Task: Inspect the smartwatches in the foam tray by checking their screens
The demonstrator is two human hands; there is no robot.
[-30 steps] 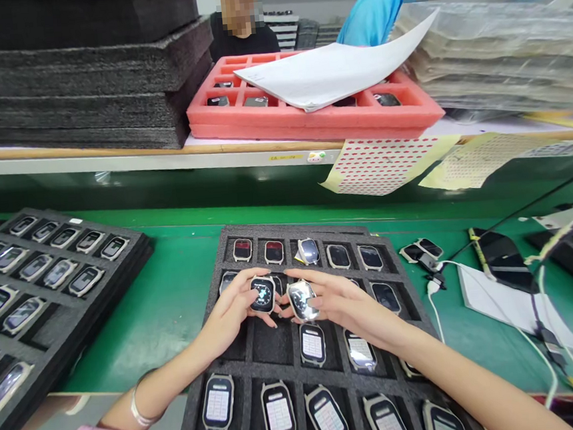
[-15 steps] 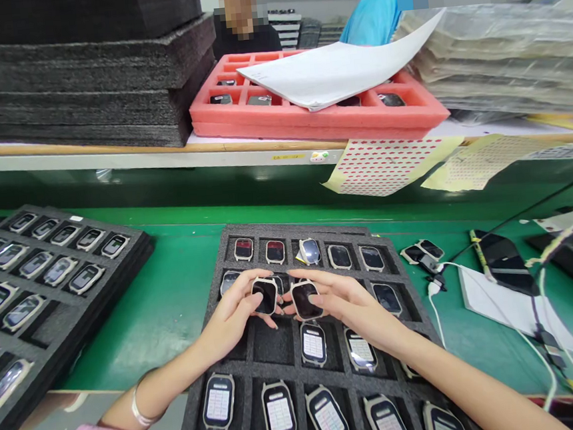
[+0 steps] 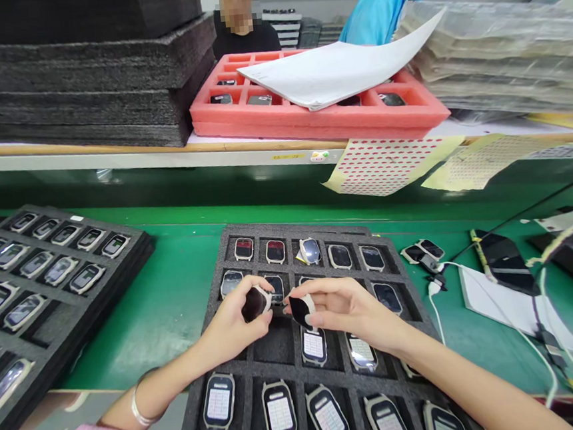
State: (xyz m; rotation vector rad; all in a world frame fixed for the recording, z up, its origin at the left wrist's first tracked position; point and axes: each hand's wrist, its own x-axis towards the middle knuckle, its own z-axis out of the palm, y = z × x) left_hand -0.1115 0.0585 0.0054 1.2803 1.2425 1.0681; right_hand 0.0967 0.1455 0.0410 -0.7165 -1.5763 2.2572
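Observation:
My left hand (image 3: 239, 317) grips a smartwatch case (image 3: 255, 303) by its edges, its dark screen tilted. A second smartwatch case (image 3: 301, 310) is pinched in my right hand (image 3: 342, 307), also dark and turned on its side. Both are held close together above a black foam tray (image 3: 272, 343). In the tray's pockets lie several strapless watches; the nearer ones, such as this lit watch (image 3: 278, 411), show white screens with a grid. Farther watches, like this dark watch (image 3: 339, 256), have unlit or reddish screens. My right hand partly hides the middle pockets.
Another foam tray of watches (image 3: 34, 264) stands at the left. On the right are two cabled watches (image 3: 423, 251), a phone (image 3: 504, 263), paper (image 3: 518, 308) and loose white cables. A pink foam tray (image 3: 318, 122) sits on the shelf; a person (image 3: 245, 38) is beyond it.
Both held watches have been tilted from facing me to nearly edge-on, with my hands turning and moving slightly apart. The trays stay where they were.

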